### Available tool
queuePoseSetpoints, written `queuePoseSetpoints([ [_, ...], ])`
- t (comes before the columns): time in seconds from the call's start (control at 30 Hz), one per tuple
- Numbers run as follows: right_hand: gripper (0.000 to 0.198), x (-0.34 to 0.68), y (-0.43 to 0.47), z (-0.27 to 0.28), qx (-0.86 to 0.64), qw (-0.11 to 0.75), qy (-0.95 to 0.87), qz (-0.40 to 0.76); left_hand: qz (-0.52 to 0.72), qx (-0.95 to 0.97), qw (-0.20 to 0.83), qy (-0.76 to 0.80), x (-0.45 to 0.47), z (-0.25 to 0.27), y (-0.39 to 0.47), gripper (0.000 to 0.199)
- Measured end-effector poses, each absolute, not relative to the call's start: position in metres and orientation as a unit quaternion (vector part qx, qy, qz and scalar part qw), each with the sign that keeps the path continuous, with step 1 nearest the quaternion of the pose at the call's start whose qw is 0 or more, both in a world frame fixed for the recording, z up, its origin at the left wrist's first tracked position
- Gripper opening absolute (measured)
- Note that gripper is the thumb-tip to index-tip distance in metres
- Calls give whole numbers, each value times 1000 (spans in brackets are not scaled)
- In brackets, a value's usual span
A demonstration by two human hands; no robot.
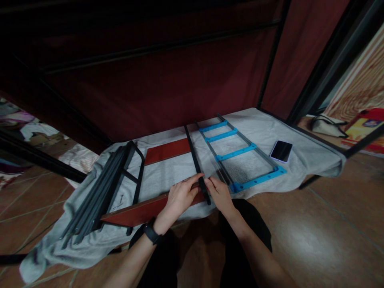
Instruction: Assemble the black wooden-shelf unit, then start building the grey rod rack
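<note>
Two bare hands meet near one end of a straight, dark bar (195, 157): the left hand (182, 195), over a smooth red-brown board (135, 213), and the right hand (220, 193), across the bar, both have bent, partly closed fingers against it, though I cannot tell how firmly they grip. The bar lies on soft, rumpled grey cloth (265, 128), between a matching flat board (168, 151) and a ladder-shaped frame (236, 152) with bright blue crosspieces

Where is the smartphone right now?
In the head view, the smartphone lies screen-up on the right part of the grey cloth, just right of the blue-runged frame.
</note>
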State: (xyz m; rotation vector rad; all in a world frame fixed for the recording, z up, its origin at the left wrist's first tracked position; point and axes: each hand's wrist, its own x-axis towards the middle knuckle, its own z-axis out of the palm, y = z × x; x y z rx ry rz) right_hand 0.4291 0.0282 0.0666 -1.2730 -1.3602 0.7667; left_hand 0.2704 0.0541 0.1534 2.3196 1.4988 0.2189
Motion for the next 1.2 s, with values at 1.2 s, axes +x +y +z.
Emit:
queuePoseSetpoints([
  [1.2, 40, 431, 36, 66, -511, 491, -615, 346, 86, 830, 179, 522, 271, 151, 56, 58],
])
